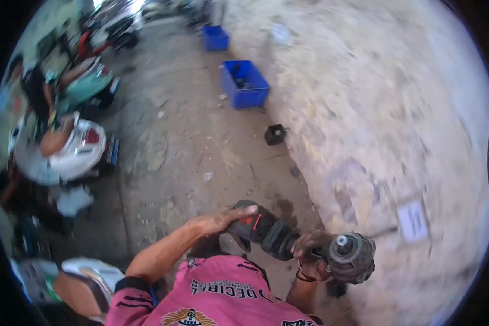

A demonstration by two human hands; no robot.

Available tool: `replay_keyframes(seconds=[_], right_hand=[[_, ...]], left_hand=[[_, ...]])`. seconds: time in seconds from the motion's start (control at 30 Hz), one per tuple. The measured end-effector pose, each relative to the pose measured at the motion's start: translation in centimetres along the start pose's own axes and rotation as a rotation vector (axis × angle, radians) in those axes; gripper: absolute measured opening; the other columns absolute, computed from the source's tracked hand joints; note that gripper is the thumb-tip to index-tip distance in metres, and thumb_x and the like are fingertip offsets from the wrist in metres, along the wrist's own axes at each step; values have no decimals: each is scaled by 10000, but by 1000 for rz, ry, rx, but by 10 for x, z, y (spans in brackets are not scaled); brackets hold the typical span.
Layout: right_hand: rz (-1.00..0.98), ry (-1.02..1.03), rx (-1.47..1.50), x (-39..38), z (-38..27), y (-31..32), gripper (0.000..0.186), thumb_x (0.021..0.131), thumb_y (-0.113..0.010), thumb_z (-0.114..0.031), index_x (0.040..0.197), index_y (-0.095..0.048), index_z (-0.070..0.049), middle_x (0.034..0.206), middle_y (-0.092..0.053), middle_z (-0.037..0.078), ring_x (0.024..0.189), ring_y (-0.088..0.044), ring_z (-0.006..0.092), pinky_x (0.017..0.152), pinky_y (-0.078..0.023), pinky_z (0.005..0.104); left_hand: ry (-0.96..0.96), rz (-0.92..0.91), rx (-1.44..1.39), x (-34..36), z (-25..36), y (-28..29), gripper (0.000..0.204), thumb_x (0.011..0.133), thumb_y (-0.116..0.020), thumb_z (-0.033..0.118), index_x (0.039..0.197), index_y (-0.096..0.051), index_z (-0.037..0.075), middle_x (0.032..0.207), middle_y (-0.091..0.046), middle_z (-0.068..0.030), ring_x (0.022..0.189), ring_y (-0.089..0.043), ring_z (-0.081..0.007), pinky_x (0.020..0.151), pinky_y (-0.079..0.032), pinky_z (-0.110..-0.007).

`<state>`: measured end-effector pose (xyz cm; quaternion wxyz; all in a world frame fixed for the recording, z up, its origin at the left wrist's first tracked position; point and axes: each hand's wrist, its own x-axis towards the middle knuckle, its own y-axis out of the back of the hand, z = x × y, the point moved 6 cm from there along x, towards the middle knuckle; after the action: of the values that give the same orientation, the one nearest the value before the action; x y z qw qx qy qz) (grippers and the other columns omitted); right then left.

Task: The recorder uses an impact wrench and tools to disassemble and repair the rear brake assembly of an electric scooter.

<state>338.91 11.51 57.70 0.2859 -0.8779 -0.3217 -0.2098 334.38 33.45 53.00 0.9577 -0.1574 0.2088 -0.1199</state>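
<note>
My left hand [226, 220] is wrapped round the rear of a black power tool [280, 239] with a red mark, its thumb lying over the top. The tool's front end points right, toward my right hand [313, 249]. That hand is closed round the left side of a dark, greasy, round metal part [356, 263] with a bright shaft end standing up from it. The tool's tip is hidden at my right fingers, so I cannot tell whether it touches the part. Both things are held up in front of my pink shirt [217, 288], above the floor.
A pale, stained wall [375, 125] runs along the right, with a white sheet [413, 221] on it. Beside it stand a blue crate [250, 95], a farther blue crate [216, 39] and a small black object [275, 135]. Scooters [73, 144] line the left, near a person [36, 89].
</note>
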Motion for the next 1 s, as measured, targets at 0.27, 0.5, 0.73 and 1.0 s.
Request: replay_keyframes(seconds=[0.27,0.5,0.73,1.0], right_hand=[[63,198,-187,240,155,-7,517,777,-721,-467,696,-651,39,548,-618,123,445,-602,228,462,-556,338],[-228,65,-120,392,281,40,793,943,-466,-631,1111,-617,129,896,-676,252,872,-668,369,767,-553,394],[-200,47,-37,590,455,32,607,916,-569,-557,957,-665,41,784,-648,151,708,-614,289,683,-500,402],[-364,363,329,888,673,-35,498,856,-673,-407,903,-617,86,640,-645,158,509,-607,228,452,-543,346]], left_hand=[[-170,-18,234,77,138,207,733,924,-610,566,1386,-500,7,1268,-618,-97,1169,-549,-178,1002,-437,-333],[-30,56,172,207,225,370,700,1000,-431,585,1380,-507,2,1293,-596,-111,1153,-554,-184,1013,-446,-334],[-145,69,184,323,350,579,709,1018,-326,597,1334,-538,-2,1183,-634,-179,934,-691,-264,718,-616,-390],[-136,569,198,359,482,854,682,1011,-365,606,1279,-596,23,1158,-665,-75,1045,-621,-162,979,-486,-331]])
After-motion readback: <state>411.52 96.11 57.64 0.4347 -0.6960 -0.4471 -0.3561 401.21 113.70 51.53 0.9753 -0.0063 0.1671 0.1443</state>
